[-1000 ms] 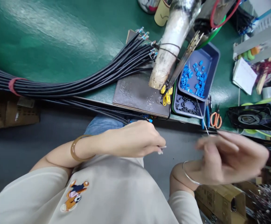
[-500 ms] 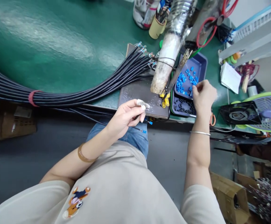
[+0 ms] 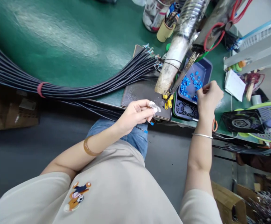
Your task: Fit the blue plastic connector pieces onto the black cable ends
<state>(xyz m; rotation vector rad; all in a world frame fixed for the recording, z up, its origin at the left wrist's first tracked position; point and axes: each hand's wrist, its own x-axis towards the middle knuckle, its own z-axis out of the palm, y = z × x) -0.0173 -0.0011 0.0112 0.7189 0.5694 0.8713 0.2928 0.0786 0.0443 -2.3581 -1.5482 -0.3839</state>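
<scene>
My left hand (image 3: 138, 115) is closed in a pinch in front of the brown work board (image 3: 135, 93). Whitish, tape-like wrapping covers its fingertips, and what lies between them is hidden. Below it, black cable ends with small blue connectors (image 3: 145, 131) hang over my lap. My right hand (image 3: 210, 96) has its fingers pinched together at the right side of a blue-grey tray (image 3: 206, 70) of loose blue connectors (image 3: 185, 85). Whatever it holds is too small to make out. A second tray of small black pieces (image 3: 185, 109) sits just in front of that one.
A thick bundle of black cables (image 3: 84, 91), tied with a red band (image 3: 41, 89), crosses the green table (image 3: 63, 37). A foil-wrapped duct (image 3: 170, 67) reaches down over the board beside yellow clips (image 3: 168, 102). Red-handled scissors (image 3: 213, 35) hang above; a fan (image 3: 242, 121) stands right.
The view has shifted slightly. My left hand has moved a little right and turned, showing more of its wrapped fingertips. My right hand stays pinched by the blue connectors.
</scene>
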